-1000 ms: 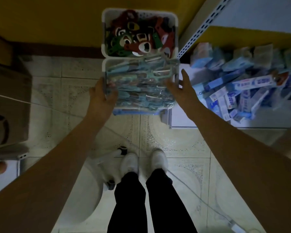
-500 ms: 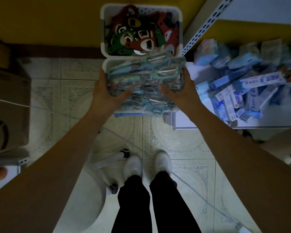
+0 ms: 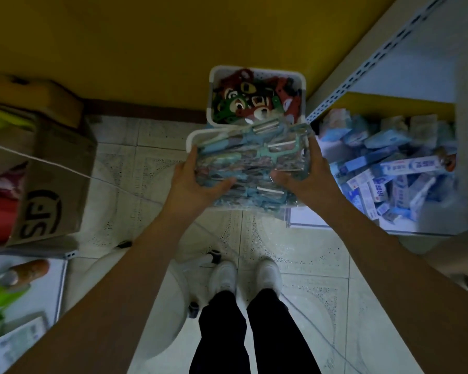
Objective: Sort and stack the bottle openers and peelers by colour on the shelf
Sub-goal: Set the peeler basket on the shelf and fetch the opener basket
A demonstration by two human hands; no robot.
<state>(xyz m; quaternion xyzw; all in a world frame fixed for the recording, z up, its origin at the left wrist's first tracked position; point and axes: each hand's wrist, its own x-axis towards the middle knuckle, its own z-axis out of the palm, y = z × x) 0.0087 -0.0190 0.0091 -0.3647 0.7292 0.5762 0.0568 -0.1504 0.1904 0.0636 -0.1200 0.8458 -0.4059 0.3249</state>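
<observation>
A heap of blue and teal peelers (image 3: pixel 250 163) in clear wrappers fills a white basket (image 3: pixel 193 136) on the floor ahead of me. My left hand (image 3: pixel 197 182) grips the heap's left side, thumb lying across the front. My right hand (image 3: pixel 307 174) grips its right side the same way. Behind it stands a second white basket (image 3: pixel 257 72) holding red, green and brown bottle openers (image 3: pixel 251 103) with cartoon faces.
A low white shelf (image 3: pixel 427 229) at the right holds a pile of blue toothpaste boxes (image 3: pixel 389 168), with a perforated upright (image 3: pixel 362 66) beside it. A cardboard box (image 3: pixel 46 182) sits at the left. My feet in white shoes (image 3: pixel 245 276) stand on the tiled floor before a yellow wall.
Both hands closed in from the basket's sides onto the heap of peelers, thumbs coming over the front. The view pulled back and tilted, so the baskets sit lower in the frame.
</observation>
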